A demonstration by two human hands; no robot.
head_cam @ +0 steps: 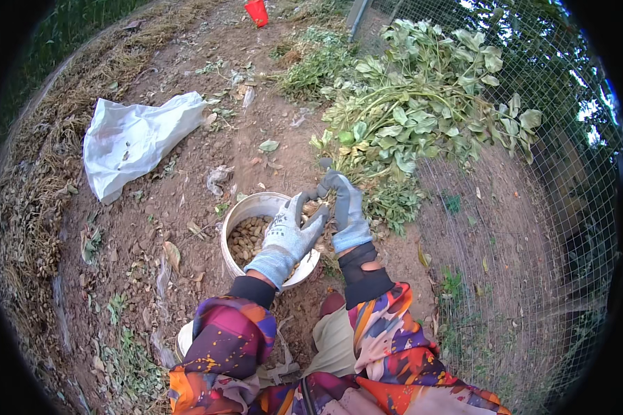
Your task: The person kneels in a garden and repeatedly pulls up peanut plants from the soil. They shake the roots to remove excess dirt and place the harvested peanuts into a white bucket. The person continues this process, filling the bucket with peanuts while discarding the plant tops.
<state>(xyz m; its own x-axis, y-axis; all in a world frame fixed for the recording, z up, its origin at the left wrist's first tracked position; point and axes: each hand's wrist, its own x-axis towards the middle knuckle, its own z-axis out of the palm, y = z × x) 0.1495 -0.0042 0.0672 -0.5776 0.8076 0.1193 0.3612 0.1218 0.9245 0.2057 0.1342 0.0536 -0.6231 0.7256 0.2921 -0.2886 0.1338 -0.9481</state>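
Both of my hands wear pale grey-blue knit work gloves with darker grey coated fingers. My left hand [288,231] is above the right side of a white plastic bucket [230,228], thumb and fingers around light-brown peanut pods [310,208]. Just right of the bucket's rim, my right hand [347,202] has bent fingers around the root end of a peanut plant; its fingertips are partly hidden. Many loose peanuts [246,239] lie inside the bucket. Leafy uprooted plants [410,114] are heaped beyond my right hand.
A white woven sack [135,140] lies flat on the soil at left. A red bucket [257,13] stands far ahead. Wire mesh fencing [545,207] runs along the right. Dried plants with pods [36,228] line the left. Part of a white container [185,337] shows beside my left sleeve.
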